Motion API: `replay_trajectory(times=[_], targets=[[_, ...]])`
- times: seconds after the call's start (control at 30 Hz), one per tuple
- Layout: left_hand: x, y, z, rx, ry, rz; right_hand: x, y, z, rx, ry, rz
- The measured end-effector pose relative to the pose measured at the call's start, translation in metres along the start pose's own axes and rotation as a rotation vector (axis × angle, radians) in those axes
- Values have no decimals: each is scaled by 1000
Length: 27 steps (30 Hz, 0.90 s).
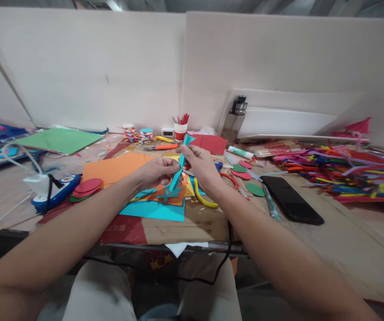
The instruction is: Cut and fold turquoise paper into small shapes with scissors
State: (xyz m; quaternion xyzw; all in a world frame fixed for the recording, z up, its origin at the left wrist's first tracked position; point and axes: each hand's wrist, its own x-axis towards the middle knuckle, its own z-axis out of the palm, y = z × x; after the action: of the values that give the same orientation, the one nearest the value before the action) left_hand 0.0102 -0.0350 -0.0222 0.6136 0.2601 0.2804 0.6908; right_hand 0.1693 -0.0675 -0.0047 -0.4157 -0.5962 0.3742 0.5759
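Observation:
Both of my hands pinch one narrow, folded blue paper strip (176, 179) above the middle of the table. My left hand (160, 171) grips its left side, thumb and fingertips pressed together. My right hand (201, 161) pinches it higher up, and the strip's flared top end shows above the fingers. Below the hands lie blue paper scraps (170, 194), a larger blue sheet (160, 211) and orange paper (118, 168). The yellow handle (201, 196) of a tool rests just under my right wrist.
A black phone (292, 199) lies on the right, near a heap of colourful pipe cleaners (348, 169). A bottle (234, 119) and a red-and-white cup of sticks (180, 129) stand at the back. On the left are a blue power device (56, 196) and green sheets (61, 139).

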Motion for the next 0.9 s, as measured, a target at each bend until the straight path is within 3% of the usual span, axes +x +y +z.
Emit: replay_trajectory(times=[0.1, 0.17, 0.27, 0.43, 0.7, 0.8, 0.9], targets=[[-4, 0, 0, -117, -74, -75, 3, -1, -3, 249, -137, 98], [-5, 1, 0, -148, -94, -83, 4, -2, -4, 293, -180, 122], [-6, 3, 2, -106, -89, -29, 5, 1, -4, 240, -134, 111], [-6, 4, 5, 127, 19, 104, 5, 4, -5, 185, -48, 131], [-8, 2, 6, 87, -73, 85, 7, 3, -9, 312, -119, 184], [-10, 5, 14, 207, -5, 125, 8, 7, -10, 191, -35, 118], [-11, 8, 22, 370, 146, 163, 8, 10, -10, 88, 38, 45]])
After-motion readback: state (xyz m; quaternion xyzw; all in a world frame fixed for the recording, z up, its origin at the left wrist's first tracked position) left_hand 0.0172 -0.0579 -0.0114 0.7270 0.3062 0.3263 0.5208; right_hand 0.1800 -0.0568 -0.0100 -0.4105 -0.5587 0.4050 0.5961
